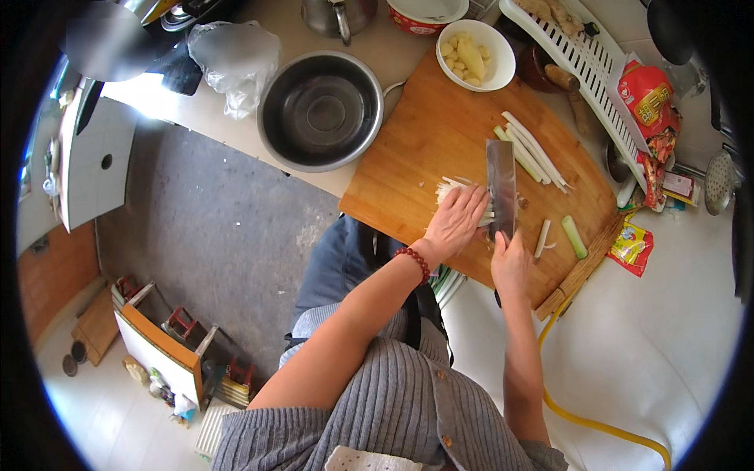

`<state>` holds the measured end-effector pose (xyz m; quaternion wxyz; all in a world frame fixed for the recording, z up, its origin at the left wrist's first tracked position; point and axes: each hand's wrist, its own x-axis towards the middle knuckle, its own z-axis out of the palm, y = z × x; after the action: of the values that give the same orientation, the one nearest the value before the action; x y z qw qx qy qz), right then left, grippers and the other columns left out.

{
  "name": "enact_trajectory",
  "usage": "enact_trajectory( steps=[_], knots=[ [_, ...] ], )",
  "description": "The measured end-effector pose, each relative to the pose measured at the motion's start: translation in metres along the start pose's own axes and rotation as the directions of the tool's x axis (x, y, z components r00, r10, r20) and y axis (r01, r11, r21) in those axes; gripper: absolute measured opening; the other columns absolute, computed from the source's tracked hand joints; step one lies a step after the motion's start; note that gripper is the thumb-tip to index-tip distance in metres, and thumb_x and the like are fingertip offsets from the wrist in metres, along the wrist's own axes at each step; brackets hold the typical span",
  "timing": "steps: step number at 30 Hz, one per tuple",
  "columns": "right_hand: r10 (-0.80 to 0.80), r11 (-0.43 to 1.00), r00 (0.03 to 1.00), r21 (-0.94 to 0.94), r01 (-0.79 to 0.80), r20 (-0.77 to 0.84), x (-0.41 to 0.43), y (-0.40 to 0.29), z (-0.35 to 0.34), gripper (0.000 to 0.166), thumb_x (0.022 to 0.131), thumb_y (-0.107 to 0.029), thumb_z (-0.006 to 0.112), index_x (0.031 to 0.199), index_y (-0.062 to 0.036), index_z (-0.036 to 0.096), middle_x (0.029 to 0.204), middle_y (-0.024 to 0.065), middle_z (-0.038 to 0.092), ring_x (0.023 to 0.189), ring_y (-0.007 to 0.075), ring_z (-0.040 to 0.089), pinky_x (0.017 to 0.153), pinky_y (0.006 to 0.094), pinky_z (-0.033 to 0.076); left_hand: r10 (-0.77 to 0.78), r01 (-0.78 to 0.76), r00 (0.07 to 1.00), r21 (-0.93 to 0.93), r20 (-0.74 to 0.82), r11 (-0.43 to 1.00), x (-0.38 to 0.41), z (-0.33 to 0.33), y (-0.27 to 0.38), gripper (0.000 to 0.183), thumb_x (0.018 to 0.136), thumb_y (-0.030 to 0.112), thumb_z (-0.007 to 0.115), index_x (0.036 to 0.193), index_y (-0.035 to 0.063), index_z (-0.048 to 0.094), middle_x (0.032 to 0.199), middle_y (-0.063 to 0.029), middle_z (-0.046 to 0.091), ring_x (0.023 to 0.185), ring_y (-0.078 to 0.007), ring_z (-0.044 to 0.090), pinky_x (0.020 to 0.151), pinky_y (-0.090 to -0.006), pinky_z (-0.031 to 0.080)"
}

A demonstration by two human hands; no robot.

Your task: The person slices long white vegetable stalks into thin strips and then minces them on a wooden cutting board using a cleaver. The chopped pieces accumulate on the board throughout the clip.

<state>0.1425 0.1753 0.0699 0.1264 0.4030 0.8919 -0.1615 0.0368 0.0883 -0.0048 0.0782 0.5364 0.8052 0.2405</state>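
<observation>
My right hand [511, 262] grips the handle of a cleaver [501, 182], whose broad blade stands over the wooden cutting board [406, 153]. Just left of the blade, my left hand [456, 218] presses flat, fingers together, on a bunch of thin white scallion strips [449, 187]. Beyond the cleaver lie several long scallion stalks [533, 154], white to pale green. Two short pieces rest near the board's right edge, one white [542, 238] and one green [574, 236]. Peeled garlic cloves and a larger pale yellow piece sit in a white bowl [506, 54] at the board's far end.
A steel basin [263, 118] stands left of the board, with a plastic bag [241, 59] and a metal kettle [347, 13] behind it. To the right are a white slotted rack [595, 65], a red package [647, 97] and a small yellow-red packet [631, 246]. A yellow hose [595, 425] runs below the board.
</observation>
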Motion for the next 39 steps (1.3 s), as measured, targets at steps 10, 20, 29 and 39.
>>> enact_trajectory(
  steps=[10,20,29,39],
  knots=[
    [-0.007,0.995,0.983,0.095,0.025,-0.183,-0.007,-0.003,0.013,0.033,0.088,-0.023,0.051,0.109,0.0020,0.048,0.073,0.0229,0.061,0.066,0.0412,0.059,0.057,0.0508,0.044,-0.012,0.012,1.000,-0.008,-0.010,1.000,-0.001,-0.008,0.002,0.073,0.069,0.040,0.064,0.125,-0.0006,0.041,0.127,-0.0109,0.043,0.121,-0.0240,0.037,0.102,-0.0367,0.027],
    [-0.068,0.991,0.956,0.092,0.098,-0.286,-0.012,-0.006,0.015,0.029,0.087,-0.026,0.052,0.095,0.0009,0.051,0.074,0.0241,0.061,0.068,0.0432,0.058,0.058,0.0513,0.043,-0.067,0.055,0.994,0.138,0.088,0.989,-0.009,-0.022,0.011,0.082,0.070,0.048,0.064,0.131,0.0001,0.037,0.131,-0.0100,0.041,0.125,-0.0241,0.033,0.104,-0.0408,0.024],
    [0.006,0.994,0.961,0.105,0.024,-0.275,-0.024,0.003,0.013,0.034,0.084,-0.026,0.055,0.100,0.0035,0.052,0.085,0.0271,0.060,0.081,0.0445,0.056,0.069,0.0499,0.043,-0.070,0.018,0.972,0.225,0.223,0.974,0.003,-0.029,0.027,0.087,0.066,0.049,0.068,0.132,0.0035,0.036,0.129,-0.0084,0.043,0.123,-0.0227,0.037,0.103,-0.0498,0.024],
    [0.022,0.998,0.943,0.066,0.000,-0.333,-0.017,0.008,0.020,0.031,0.083,-0.029,0.055,0.093,-0.0005,0.055,0.082,0.0242,0.061,0.074,0.0435,0.057,0.066,0.0521,0.044,-0.039,-0.005,0.986,0.266,0.163,0.964,-0.011,-0.038,0.021,0.100,0.058,0.052,0.074,0.134,0.0022,0.030,0.134,-0.0106,0.037,0.127,-0.0280,0.031,0.103,-0.0530,0.021]
  ],
)
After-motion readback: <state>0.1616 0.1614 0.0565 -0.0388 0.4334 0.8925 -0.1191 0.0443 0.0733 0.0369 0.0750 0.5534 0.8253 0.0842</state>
